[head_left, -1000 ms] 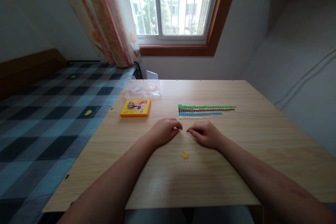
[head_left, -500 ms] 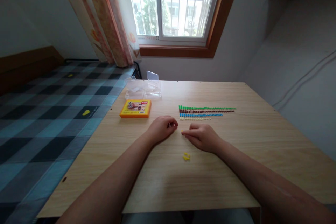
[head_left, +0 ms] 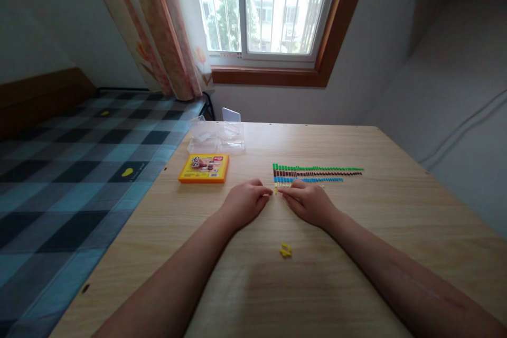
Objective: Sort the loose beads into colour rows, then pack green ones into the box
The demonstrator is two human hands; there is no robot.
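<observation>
A small yellow toy brick [head_left: 276, 190] stands at the left end of the pale row [head_left: 288, 185], between the fingertips of both hands. My left hand [head_left: 246, 203] rests on the table to its left, fingers bent, with thumb and index tips slightly apart. From the right, my right hand [head_left: 309, 202] points its outstretched index finger at the brick; the other fingers fold under. Whether either fingertip touches the brick is too small to tell. Beyond the hands run rows of green [head_left: 297, 168], brown [head_left: 301, 174] and blue pieces [head_left: 317, 180]. My right hand hides part of the pale row.
A small heap of yellow pieces [head_left: 285, 251] lies nearer to me. To the left are a yellow box [head_left: 203, 169] and a clear plastic case [head_left: 217, 140] with its lid raised. The wooden table [head_left: 380, 253] borders a bed with a checked cover [head_left: 95, 169].
The yellow brick has moved from beneath my right fingertips to the end of the pale row. My hands are closer together and nearer the rows. The view has shifted slightly.
</observation>
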